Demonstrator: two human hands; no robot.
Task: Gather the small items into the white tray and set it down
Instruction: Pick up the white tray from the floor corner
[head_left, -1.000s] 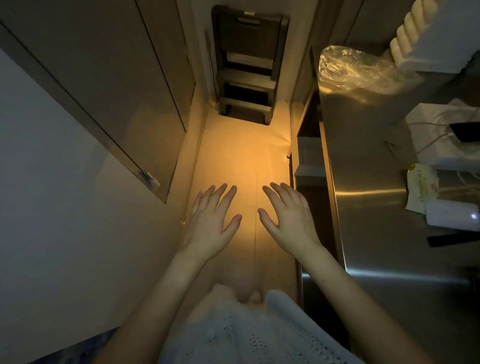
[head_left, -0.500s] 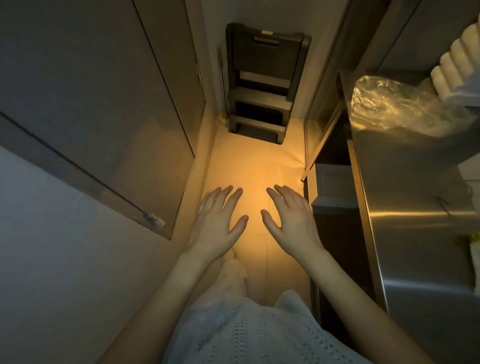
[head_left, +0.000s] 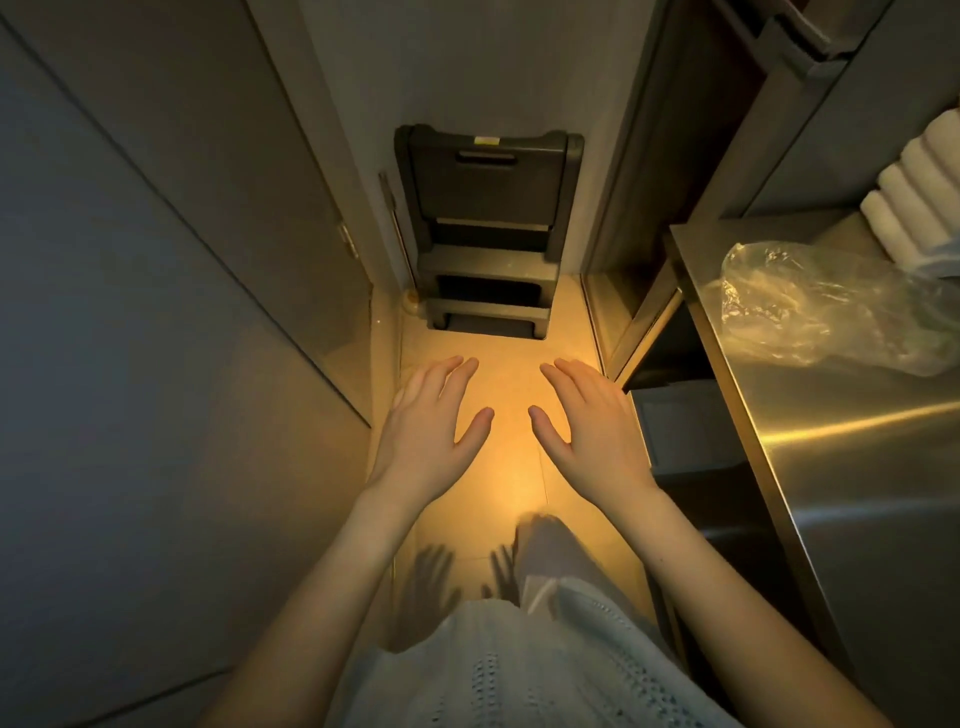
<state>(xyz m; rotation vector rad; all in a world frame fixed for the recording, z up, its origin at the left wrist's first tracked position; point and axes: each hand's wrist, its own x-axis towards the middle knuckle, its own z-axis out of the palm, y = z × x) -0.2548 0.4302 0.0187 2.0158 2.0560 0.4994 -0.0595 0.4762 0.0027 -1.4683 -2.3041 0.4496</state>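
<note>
My left hand (head_left: 426, 431) and my right hand (head_left: 592, 431) are held out flat, palms down, side by side above the lit floor of a narrow aisle. Both are empty, with fingers apart. No white tray and no small items show in this view. A steel counter (head_left: 852, 467) runs along the right, and my right hand is well to the left of its edge.
A dark folded step stool (head_left: 488, 228) leans against the far wall at the aisle's end. Grey cabinet doors (head_left: 182, 260) line the left. On the counter lie a crumpled clear plastic bag (head_left: 826, 306) and a ribbed white object (head_left: 919, 197). A shelf opening sits under the counter.
The view has swung left and forward: the counter's white items and cables have left the frame, and the step stool looks nearer. Both hands stay flat and empty.
</note>
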